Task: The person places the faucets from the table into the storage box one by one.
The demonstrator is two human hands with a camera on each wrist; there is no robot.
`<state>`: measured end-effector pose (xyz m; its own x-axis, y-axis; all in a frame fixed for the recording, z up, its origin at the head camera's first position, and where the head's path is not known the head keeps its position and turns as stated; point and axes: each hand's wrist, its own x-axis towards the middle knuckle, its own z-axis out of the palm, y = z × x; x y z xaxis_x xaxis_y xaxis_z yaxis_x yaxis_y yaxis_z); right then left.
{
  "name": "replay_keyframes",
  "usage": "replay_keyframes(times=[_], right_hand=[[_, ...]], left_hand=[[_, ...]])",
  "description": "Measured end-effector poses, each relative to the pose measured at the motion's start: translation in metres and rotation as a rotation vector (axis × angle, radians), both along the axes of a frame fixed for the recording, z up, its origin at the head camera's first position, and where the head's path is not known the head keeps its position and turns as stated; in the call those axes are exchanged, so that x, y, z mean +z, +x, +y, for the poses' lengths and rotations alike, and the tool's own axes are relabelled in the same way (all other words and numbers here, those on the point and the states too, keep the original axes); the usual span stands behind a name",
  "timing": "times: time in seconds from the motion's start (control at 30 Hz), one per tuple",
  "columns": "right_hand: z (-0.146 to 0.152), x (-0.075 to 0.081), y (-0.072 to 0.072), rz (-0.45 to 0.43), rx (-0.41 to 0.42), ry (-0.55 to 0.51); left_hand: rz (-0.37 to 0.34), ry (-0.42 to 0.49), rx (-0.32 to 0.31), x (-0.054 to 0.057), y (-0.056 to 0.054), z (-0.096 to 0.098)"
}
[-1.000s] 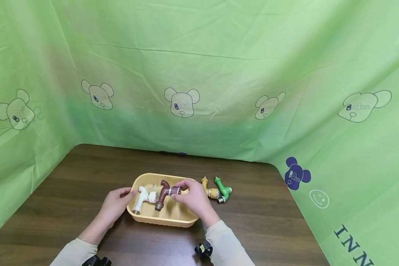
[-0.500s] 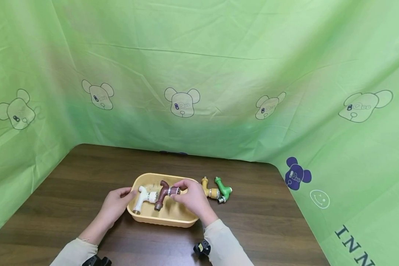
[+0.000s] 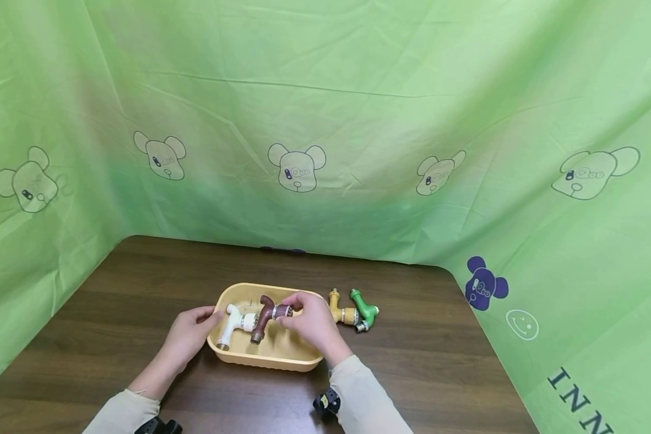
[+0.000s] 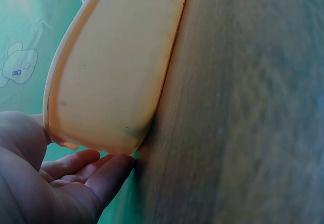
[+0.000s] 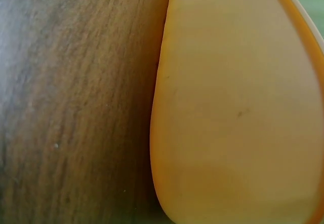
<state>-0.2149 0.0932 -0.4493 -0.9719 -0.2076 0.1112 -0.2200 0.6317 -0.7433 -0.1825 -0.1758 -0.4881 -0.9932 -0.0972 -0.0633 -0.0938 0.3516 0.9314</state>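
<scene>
A pale yellow plastic basin [image 3: 268,363] stands on the table; its wall [image 5: 238,107] fills much of the right wrist view. At its left end my left hand [image 3: 186,336] holds the rim, thumb over the edge, while the fingers [image 4: 112,176] lie against the outside. My right hand [image 3: 311,322] reaches over the right side and pinches the ribbed purple-brown collar of a maroon water tap [image 3: 263,318] inside the basin. Beside it, to the left, lies a white tap [image 3: 230,327] with a ribbed white collar. The right hand does not show in the right wrist view.
Right of the basin, a yellow tap [image 3: 338,308] and a green tap [image 3: 365,310] lie on the dark wood table [image 3: 412,361]. A green printed cloth [image 3: 325,72] hangs behind the table and along both sides.
My right hand has shifted slightly left with the maroon tap, bringing it closer to the white tap. The left hand and the basin stay in place.
</scene>
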Motion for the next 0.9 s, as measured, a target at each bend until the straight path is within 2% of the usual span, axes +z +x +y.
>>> replay_keyframes(times=[0.9], right_hand=[[-0.0032, -0.0001, -0.0005, -0.017, -0.005, 0.121]], left_hand=[[0.002, 0.005, -0.003, 0.0002, -0.0004, -0.0010]])
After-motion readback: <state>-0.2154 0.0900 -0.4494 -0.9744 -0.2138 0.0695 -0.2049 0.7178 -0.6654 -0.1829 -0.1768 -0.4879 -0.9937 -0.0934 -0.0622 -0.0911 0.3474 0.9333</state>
